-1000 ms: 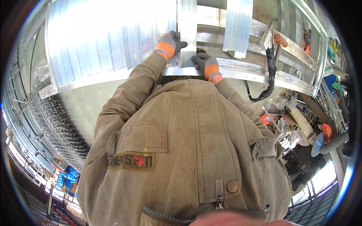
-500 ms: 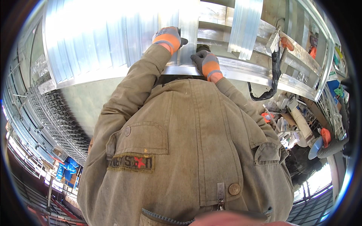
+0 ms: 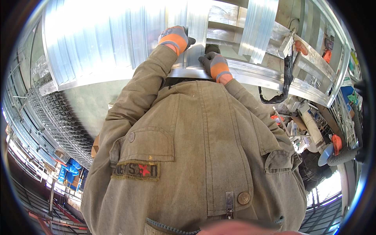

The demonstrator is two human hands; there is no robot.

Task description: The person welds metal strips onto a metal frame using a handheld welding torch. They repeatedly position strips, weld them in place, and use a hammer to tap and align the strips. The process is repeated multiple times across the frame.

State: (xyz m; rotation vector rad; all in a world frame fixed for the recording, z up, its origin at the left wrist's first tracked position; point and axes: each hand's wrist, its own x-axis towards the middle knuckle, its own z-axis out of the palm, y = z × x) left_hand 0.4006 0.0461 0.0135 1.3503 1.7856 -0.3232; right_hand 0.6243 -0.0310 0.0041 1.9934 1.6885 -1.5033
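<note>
A pale, ribbed metal strip (image 3: pixel 197 33) lies at the right end of a row of similar strips (image 3: pixel 90 43), across a metal frame. My left hand (image 3: pixel 174 40), in an orange and grey glove, is curled over the strips, its thumb toward the right-hand strip. What sits under those fingers is partly hidden. Close to the frame's front rail (image 3: pixel 188 73), my right hand (image 3: pixel 216 67) has its gloved fingers bent together against the same strip's right edge, near its lower end. A dark round thing (image 3: pixel 212 48) shows just beyond the right hand.
Another stack of strips (image 3: pixel 259 31) rests across the frame's bars to the right. A torch-like tool with a black cable (image 3: pixel 288 72) hangs over the front rail. Metal racks (image 3: pixel 58 121) stand at left; tubes and clutter (image 3: pixel 311 125) lie at lower right.
Both hands stay almost where they were on the strip. The view has shifted slightly, and the strips and frame at right appear a little farther right.
</note>
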